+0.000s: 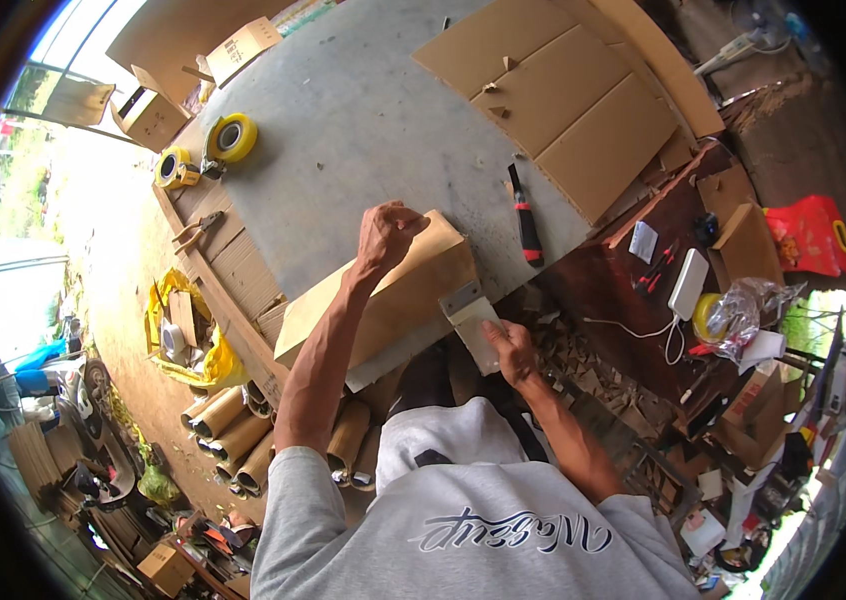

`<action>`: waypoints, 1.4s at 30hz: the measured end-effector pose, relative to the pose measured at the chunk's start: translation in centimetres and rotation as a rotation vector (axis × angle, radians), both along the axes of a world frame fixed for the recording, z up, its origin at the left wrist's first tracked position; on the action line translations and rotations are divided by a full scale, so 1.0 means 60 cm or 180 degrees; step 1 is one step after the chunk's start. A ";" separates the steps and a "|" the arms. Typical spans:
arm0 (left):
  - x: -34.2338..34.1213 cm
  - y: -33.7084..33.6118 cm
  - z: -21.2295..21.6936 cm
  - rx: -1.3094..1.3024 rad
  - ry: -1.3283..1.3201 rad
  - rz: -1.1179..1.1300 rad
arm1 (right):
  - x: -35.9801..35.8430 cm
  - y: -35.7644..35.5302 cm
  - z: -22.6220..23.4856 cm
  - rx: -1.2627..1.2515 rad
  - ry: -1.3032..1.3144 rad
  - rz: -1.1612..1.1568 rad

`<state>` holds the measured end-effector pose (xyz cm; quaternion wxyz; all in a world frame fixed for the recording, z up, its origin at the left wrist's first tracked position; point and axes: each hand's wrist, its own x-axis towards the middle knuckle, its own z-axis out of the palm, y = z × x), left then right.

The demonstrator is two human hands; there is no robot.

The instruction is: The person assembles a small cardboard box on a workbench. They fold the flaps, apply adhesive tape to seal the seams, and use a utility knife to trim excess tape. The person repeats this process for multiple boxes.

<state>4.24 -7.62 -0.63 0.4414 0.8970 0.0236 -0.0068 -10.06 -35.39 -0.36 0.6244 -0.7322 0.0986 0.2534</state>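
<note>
On the grey table, left hand fingers curl over a cardboard box, right hand grips a scraper beside a knife.

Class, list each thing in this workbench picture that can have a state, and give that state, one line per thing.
Left hand: fisted, pressing on the cardboard box.
Right hand: gripping the scraper.
Cardboard box: closed, lying on the table.
Scraper: blade against the box end.
Utility knife: lying unused.
Yellow tape rolls: standing on edge.

Table centre free; knife, tape rolls flank.
</note>
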 end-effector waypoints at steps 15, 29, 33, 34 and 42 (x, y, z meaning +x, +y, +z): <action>-0.025 -0.034 -0.008 0.0633 0.0378 0.0110 | 0.032 0.018 -0.107 0.0300 -0.0263 0.0002; -0.038 -0.009 -0.025 0.1046 0.0273 0.0273 | 0.034 0.017 -0.127 0.0474 -0.0386 0.0044; -0.049 -0.017 0.000 0.0217 -0.0035 0.0141 | 0.032 0.023 -0.160 0.0775 -0.0397 0.0002; -0.058 -0.041 0.038 0.0380 -0.0329 -0.0037 | 0.032 0.022 -0.170 0.0826 -0.0461 -0.0012; -0.107 -0.084 0.106 0.1230 0.0141 -0.0807 | 0.015 0.022 -0.163 0.0976 -0.0097 -0.0102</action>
